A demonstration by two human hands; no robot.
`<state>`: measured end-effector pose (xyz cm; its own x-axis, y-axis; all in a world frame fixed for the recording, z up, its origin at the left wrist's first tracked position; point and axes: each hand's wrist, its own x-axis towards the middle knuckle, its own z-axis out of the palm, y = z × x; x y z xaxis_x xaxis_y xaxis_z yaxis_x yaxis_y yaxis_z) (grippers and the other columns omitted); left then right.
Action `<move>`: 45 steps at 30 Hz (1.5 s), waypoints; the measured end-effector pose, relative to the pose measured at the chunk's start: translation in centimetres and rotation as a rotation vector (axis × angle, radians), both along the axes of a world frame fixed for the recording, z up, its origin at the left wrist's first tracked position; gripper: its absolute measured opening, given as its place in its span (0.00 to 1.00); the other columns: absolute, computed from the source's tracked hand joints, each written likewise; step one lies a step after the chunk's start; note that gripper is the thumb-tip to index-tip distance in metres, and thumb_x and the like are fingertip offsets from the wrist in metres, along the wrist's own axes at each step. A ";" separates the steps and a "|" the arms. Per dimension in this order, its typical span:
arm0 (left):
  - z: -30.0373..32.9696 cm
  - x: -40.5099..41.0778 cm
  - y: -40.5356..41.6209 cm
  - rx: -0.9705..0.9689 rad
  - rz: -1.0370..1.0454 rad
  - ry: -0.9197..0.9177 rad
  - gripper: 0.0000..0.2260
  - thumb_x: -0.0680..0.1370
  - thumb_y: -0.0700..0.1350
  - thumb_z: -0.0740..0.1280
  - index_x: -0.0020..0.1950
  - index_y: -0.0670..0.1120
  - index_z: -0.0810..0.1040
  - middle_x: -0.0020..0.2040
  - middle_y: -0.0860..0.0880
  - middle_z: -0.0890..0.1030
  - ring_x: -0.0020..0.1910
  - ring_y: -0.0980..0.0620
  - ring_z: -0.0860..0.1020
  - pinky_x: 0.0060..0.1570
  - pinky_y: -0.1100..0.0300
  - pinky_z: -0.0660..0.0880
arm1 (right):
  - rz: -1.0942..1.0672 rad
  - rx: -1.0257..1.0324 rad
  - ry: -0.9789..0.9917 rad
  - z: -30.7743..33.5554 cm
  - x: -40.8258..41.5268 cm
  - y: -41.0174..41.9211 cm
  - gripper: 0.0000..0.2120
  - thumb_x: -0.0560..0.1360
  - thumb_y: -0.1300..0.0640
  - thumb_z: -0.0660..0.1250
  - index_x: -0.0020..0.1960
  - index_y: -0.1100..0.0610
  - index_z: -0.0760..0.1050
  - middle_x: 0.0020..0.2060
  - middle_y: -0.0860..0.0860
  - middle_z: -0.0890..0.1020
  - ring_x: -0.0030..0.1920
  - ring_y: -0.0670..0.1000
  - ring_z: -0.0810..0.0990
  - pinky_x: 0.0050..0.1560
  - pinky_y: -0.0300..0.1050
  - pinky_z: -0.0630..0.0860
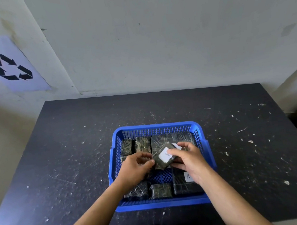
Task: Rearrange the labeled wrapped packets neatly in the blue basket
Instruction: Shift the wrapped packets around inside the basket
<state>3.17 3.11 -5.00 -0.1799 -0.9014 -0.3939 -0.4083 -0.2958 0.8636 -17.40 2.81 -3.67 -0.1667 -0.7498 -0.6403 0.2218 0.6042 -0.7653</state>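
A blue mesh basket sits on the dark table, holding several dark packets wrapped in clear film. Both my hands are over its middle. My right hand and my left hand together grip one small packet with a white label, held tilted above the others. A large packet lies at the back right, two small upright ones at the back left. A packet labelled "A" lies at the front right, partly under my right wrist. Two more packets lie along the front wall.
The black, scratched table stretches on all sides of the basket. White walls stand behind it, with a paper recycling sign on the left wall. A bare patch of the basket's mesh floor shows near the middle front.
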 end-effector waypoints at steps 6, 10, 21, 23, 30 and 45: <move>-2.3 1.4 0.5 -0.466 -0.533 -0.948 0.23 0.77 0.56 0.67 0.72 0.59 0.68 0.75 0.52 0.65 0.68 0.47 0.68 0.53 0.52 0.78 | 0.351 -0.178 0.365 -0.1 -1.5 -0.1 0.15 0.72 0.64 0.71 0.55 0.49 0.77 0.57 0.52 0.84 0.45 0.46 0.84 0.41 0.44 0.82; -3.0 1.6 1.0 -0.486 -0.498 -0.996 0.25 0.77 0.55 0.68 0.73 0.58 0.67 0.75 0.51 0.66 0.68 0.46 0.67 0.54 0.51 0.77 | 0.970 -0.234 0.686 0.5 0.5 -0.7 0.24 0.72 0.63 0.65 0.62 0.43 0.67 0.66 0.50 0.76 0.41 0.47 0.84 0.33 0.48 0.77; -2.4 1.6 1.3 -0.452 -0.438 -0.993 0.22 0.77 0.51 0.68 0.70 0.60 0.70 0.68 0.53 0.72 0.60 0.47 0.72 0.44 0.53 0.77 | 1.203 -0.491 1.106 -1.2 4.6 -0.4 0.20 0.76 0.67 0.67 0.65 0.53 0.74 0.51 0.56 0.81 0.51 0.58 0.78 0.48 0.56 0.78; -2.5 1.6 1.3 -0.447 -0.438 -1.004 0.22 0.77 0.51 0.68 0.71 0.59 0.70 0.68 0.53 0.71 0.60 0.48 0.72 0.44 0.53 0.76 | 1.013 -0.606 1.223 -1.8 4.0 0.4 0.13 0.76 0.65 0.69 0.58 0.54 0.78 0.47 0.52 0.81 0.48 0.55 0.77 0.46 0.54 0.79; -2.9 1.4 1.2 -0.436 -0.448 -1.017 0.23 0.78 0.52 0.68 0.72 0.59 0.68 0.71 0.53 0.70 0.62 0.48 0.71 0.43 0.55 0.77 | 0.987 -0.645 1.202 -3.1 2.2 1.9 0.09 0.76 0.66 0.69 0.52 0.57 0.85 0.52 0.48 0.87 0.51 0.52 0.83 0.54 0.45 0.80; -1.9 1.5 3.7 -0.333 -0.464 -0.843 0.13 0.77 0.49 0.65 0.62 0.56 0.78 0.57 0.54 0.78 0.59 0.48 0.74 0.46 0.53 0.76 | 1.430 -0.217 1.152 -1.4 3.1 3.3 0.19 0.77 0.51 0.65 0.66 0.53 0.77 0.56 0.57 0.84 0.57 0.61 0.81 0.52 0.53 0.79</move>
<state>4.71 6.84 -6.91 -0.3195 -0.9001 -0.2961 -0.9352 0.2492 0.2516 -14.28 6.08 -5.07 0.3606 -0.7388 -0.5693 -0.9327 -0.2791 -0.2286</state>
